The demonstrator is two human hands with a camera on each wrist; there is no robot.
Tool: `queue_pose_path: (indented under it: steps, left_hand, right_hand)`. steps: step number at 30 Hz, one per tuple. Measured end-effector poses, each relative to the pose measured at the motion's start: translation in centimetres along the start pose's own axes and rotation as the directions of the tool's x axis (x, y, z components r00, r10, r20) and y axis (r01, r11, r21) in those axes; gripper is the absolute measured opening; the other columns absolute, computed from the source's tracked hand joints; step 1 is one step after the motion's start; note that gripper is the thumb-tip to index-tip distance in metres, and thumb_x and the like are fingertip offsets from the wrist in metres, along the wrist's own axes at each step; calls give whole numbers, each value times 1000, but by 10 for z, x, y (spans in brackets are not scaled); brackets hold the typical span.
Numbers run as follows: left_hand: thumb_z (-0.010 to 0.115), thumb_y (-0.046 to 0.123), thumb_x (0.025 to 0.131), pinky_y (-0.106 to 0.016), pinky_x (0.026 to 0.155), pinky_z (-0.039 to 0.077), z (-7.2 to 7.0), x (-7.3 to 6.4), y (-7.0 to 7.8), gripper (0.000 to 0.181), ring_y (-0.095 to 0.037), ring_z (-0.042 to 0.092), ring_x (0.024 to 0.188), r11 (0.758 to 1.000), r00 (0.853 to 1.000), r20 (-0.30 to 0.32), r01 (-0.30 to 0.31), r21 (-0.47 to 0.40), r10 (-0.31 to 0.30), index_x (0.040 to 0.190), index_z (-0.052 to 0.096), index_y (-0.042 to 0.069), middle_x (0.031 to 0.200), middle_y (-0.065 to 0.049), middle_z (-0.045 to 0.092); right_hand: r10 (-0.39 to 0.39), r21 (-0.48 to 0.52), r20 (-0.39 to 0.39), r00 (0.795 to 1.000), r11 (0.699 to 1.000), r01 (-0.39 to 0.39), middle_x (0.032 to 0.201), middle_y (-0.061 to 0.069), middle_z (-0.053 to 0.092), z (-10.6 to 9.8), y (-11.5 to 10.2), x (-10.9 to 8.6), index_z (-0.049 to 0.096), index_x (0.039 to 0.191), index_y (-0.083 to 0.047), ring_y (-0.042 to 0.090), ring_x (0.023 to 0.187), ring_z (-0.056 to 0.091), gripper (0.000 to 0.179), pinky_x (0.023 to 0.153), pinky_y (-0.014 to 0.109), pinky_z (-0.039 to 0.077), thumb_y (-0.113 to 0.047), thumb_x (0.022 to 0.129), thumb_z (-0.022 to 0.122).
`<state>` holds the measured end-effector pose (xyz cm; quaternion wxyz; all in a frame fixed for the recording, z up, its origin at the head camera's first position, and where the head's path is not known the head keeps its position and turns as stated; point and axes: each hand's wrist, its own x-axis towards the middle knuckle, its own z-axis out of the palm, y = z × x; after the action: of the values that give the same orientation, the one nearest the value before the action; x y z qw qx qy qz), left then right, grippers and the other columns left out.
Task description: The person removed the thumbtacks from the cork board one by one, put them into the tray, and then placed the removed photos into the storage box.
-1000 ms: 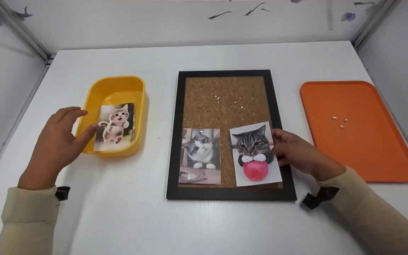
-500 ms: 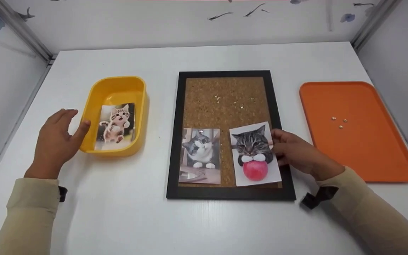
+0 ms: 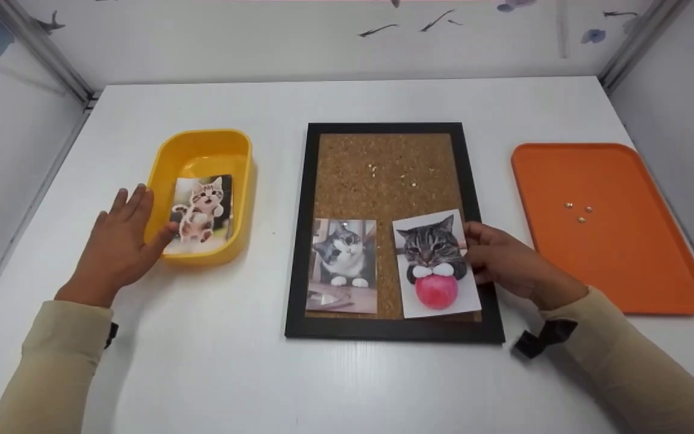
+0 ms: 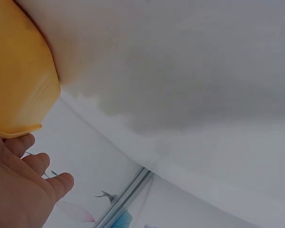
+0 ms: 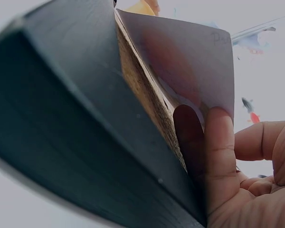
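Pinching near-right photo (image 3: pixel 435 265) in right hand (image 3: pixel 509 262), with faint writing (image 5: pixel 219 38) behind, only "P" legible; touching yellow bin (image 3: pixel 202 147) with outstretched left hand (image 3: pixel 117 248).

Here's the right hand (image 5: pixel 249 187), pinching a card (image 5: pixel 204 57) near its edge, tilted up from the brown cork (image 5: pixel 141 83)! A pinkish patch (image 5: pixel 173 66) shows through the pale back, faint writing (image 5: pixel 221 38) at one corner; the dark frame (image 5: pixel 76 95) looms close, and a yellow thing (image 5: pixel 140 7) peeks in up top.

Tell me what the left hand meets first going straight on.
Probably the yellow bin, at its left rim: the left hand is right beside it, though contact is hard to judge.
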<state>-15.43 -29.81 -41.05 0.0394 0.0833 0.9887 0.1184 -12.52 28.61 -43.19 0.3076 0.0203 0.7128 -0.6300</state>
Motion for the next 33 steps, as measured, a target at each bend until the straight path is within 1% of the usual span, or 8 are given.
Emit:
queue_pose_path:
  steps: [2,7,11,14,18,26,33]
  left_hand:
    - [35,62,101,-67,113,1,0,-1,1,89,-42,-7,149,1000,1000,22,5,10,-5,157,7,-2,164,-22,4]
    - [36,63,100,-66,113,1,-1,-5,2,93,-41,-11,148,999,999,48,-1,33,0,156,2,-3,164,-21,-3]
    - [38,66,98,-66,114,1,-1,-8,2,98,-40,-12,148,998,999,46,-23,54,20,156,1,-4,163,-22,-5]
    - [42,66,96,-64,114,1,0,-9,2,100,-39,-12,149,997,999,36,-36,62,34,156,2,-4,163,-22,-5]
    - [47,65,94,-62,115,0,1,-11,1,103,-37,-13,149,997,999,39,-35,62,33,156,1,-3,164,-21,-6]
    - [46,66,95,-63,114,-1,5,-10,1,103,-36,-15,149,999,998,67,-12,44,9,156,-3,-1,164,-19,-11]
    - [45,63,97,-61,115,-2,7,-10,1,99,-36,-14,149,999,998,57,-28,44,25,156,-2,-2,164,-20,-9]
  right_hand:
    - [1,5,-1,1000,1000,-1,115,12,54,0,0,0,41,133,-6,20,84,60,41,64,28,54,2,92,45]
    - [-9,8,1,1000,1000,9,112,12,55,0,-1,-1,42,129,-5,19,82,59,37,62,28,54,2,92,44]
    - [-6,-1,-4,1000,1000,6,111,12,55,1,-2,-1,42,128,-5,20,83,59,36,63,28,54,1,93,44]
    - [-1,2,-5,1000,1000,2,111,12,56,2,-2,-1,42,128,-5,20,84,59,37,64,29,54,2,92,44]
    - [-8,2,-2,1000,1000,8,111,12,55,2,-2,-1,42,131,-5,20,83,58,40,65,29,54,3,92,43]
    - [-17,12,-3,1000,1000,17,109,11,55,2,-1,-1,41,131,-4,20,82,58,39,64,29,54,2,93,42]
    - [-11,13,2,1000,1000,11,110,13,54,1,0,-1,42,130,-4,21,83,58,37,66,30,54,3,93,42]
